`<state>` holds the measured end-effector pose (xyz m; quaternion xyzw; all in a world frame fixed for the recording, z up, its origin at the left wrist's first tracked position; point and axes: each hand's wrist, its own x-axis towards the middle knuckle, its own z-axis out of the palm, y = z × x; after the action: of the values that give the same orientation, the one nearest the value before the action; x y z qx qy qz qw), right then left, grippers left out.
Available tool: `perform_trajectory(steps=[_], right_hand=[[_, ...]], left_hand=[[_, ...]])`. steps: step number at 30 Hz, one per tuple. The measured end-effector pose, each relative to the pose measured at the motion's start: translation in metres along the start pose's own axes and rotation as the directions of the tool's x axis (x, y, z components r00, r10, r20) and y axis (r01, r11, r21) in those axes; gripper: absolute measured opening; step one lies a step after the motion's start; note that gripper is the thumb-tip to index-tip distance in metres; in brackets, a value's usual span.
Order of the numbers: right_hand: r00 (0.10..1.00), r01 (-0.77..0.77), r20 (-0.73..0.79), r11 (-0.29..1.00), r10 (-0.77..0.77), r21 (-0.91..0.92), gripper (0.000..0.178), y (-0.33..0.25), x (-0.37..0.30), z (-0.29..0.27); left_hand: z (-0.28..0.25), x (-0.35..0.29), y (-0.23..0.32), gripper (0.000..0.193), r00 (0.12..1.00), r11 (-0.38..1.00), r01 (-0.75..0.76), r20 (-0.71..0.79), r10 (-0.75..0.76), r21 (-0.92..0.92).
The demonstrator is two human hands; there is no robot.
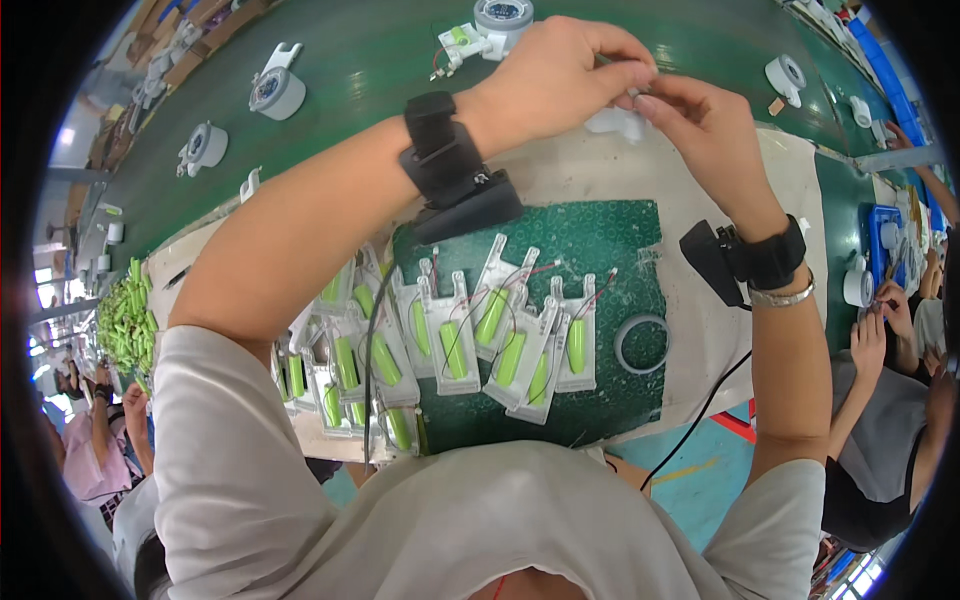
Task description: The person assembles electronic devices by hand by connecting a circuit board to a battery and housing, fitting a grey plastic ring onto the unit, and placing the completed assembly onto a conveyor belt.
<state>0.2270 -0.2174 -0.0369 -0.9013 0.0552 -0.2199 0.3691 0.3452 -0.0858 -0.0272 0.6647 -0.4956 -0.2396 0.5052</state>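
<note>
My left hand (556,78) and my right hand (712,132) meet fingertip to fingertip at the far side of the work mat. Thumb and forefinger of each are pinched together around something too small and covered to make out. A white plastic part (618,123) shows just below the fingers, partly hidden by them; whether I touch it cannot be seen. Closer to my body lie several white plastic holders (453,345), each with a green cylindrical battery (511,358) and thin wires. They rest on a green mat (620,260), overlapping toward the left.
A grey tape roll (641,343) lies at the mat's right. Round white housings (278,93) stand on the green conveyor (370,75) beyond, one beside my left hand (503,15). Loose green batteries (127,318) are heaped at left. Co-workers (885,400) sit on both sides.
</note>
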Motion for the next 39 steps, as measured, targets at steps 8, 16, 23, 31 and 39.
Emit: perform_trajectory(steps=[8, 16, 23, 31, 39], right_hand=[[0.790, -0.442, 0.460, 0.897, 0.405, -0.030, 0.024, -0.041, -0.102, -0.014], [0.489, -0.870, 0.489, 0.360, 0.722, 0.338, 0.024, -0.058, -0.111, 0.023], [0.754, -0.651, 0.500, 0.589, 0.426, 0.479, 0.017, -0.075, -0.111, -0.005], [0.880, -0.469, 0.265, 0.624, 0.395, 0.625, 0.011, -0.075, -0.100, -0.012], [0.866, -0.481, 0.212, 0.639, 0.454, 0.600, 0.012, -0.068, -0.073, 0.003]], left_hand=[[-0.017, -0.050, 0.021, 0.014, 0.977, 0.950, 0.215, 0.045, -0.210, -0.226], [-0.011, -0.063, 0.033, 0.017, 0.973, 0.966, 0.207, 0.135, -0.187, -0.153], [-0.007, -0.080, 0.035, 0.021, 0.960, 0.951, 0.253, 0.169, -0.223, -0.179], [0.003, -0.072, 0.037, 0.021, 0.949, 0.905, 0.289, 0.222, -0.226, -0.313], [0.004, -0.061, 0.033, 0.020, 0.951, 0.893, 0.306, 0.143, -0.274, -0.330]])
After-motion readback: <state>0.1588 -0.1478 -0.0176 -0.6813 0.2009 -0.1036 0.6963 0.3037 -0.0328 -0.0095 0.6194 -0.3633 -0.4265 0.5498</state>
